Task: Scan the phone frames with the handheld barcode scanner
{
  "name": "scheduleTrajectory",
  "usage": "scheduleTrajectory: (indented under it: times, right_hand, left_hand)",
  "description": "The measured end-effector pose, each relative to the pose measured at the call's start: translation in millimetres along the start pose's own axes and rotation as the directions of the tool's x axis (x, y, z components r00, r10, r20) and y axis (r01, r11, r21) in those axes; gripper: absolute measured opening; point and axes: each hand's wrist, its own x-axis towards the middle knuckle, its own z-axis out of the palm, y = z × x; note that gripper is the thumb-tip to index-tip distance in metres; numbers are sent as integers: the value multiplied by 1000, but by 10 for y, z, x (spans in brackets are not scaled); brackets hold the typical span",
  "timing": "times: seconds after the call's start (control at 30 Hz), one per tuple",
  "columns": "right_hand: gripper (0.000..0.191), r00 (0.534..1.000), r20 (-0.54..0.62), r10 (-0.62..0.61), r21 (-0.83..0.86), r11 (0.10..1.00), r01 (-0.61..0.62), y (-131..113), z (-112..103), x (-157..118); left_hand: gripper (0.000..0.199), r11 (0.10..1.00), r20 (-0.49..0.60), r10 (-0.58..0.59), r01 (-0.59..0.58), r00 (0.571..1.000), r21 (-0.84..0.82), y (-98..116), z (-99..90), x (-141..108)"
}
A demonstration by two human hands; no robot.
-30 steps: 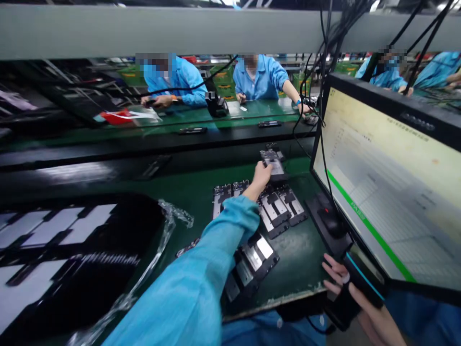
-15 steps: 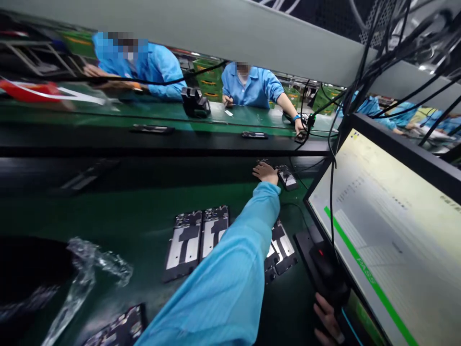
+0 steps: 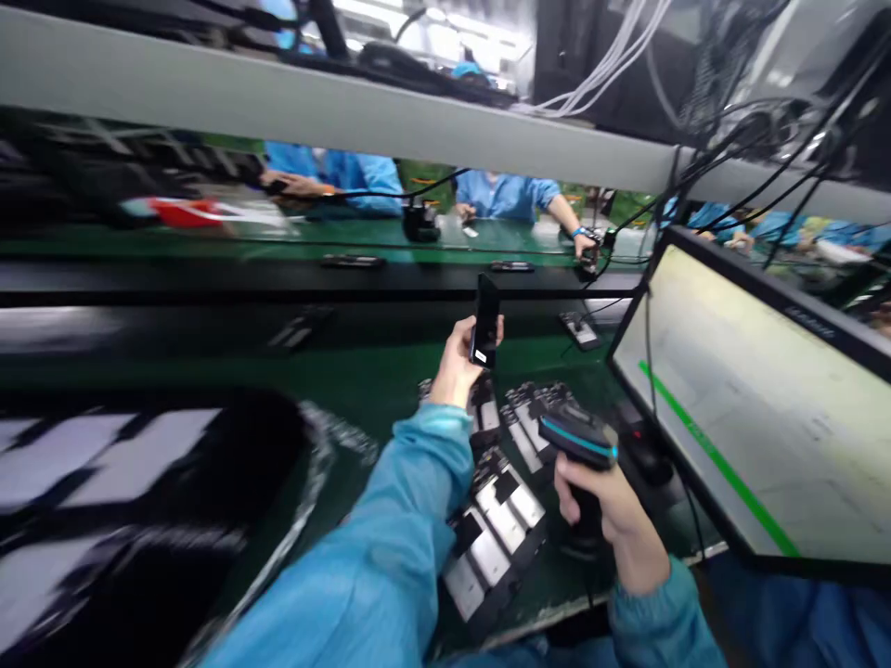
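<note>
Our left hand (image 3: 456, 364) pinches a phone (image 3: 487, 315) by its sides, at twelve o'clock from the metal panels (image 3: 498, 516), likely leaving its label (image 3: 481, 356) uncovered. Our right hand (image 3: 616, 504) wraps the scanner (image 3: 574, 438) grip, between four and five o'clock from the phone, presumably for steadiness.

From my remote station I see the bare left-hand grip (image 3: 456, 366) holding a slim black rectangular slab (image 3: 486, 315) above the green bench (image 3: 355, 371). The bare right-hand grip (image 3: 613, 501) wraps the handle of a black handheld scanner with a blue stripe (image 3: 577, 438). Below, silver-and-black rectangular panels (image 3: 491, 557) lie grouped, beside a black-framed monitor (image 3: 752, 399) showing a green bar. Beyond, I see people in blue clothing (image 3: 376, 174).
</note>
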Motion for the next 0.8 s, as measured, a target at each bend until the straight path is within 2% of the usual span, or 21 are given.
scheduleTrajectory:
  times: [0.03,0.1,0.17,0.23,0.43,0.6,0.73,0.8]
  right_hand:
    - [31,998,53,22,5,1000,-23,-27,131,100]
    - [30,985,152,77,-2,997,-77,-35,343,191]
    - [31,966,225,128,-35,992,-123,-2,473,146]
    - [31,950,262,170,-69,985,-157,46,537,15]
    - [25,962,208,176,-22,984,-175,176,635,-378]
    - [25,962,207,177,-35,984,-173,155,719,-539]
    - [22,982,181,62,-258,966,-13,143,758,-649]
    - [18,994,99,55,-370,929,-15,148,793,-672]
  left_hand:
    - [68,982,49,37,-27,998,-187,-28,-123,-296]
    - [80,875,124,98,-26,987,-484,-104,-263,-829]
    - [86,820,151,114,-7,982,-573,-162,-286,-1182]
    - [87,822,144,123,-19,982,-569,-185,-269,-1344]
    - [82,878,199,192,-78,961,-473,-184,-291,-1453]
    - [80,797,186,204,-53,961,-602,-194,-373,-1537]
    - [84,784,231,33,118,972,-610,-278,-420,-1482]
    - [80,804,208,-71,179,975,-567,-327,-432,-1460]
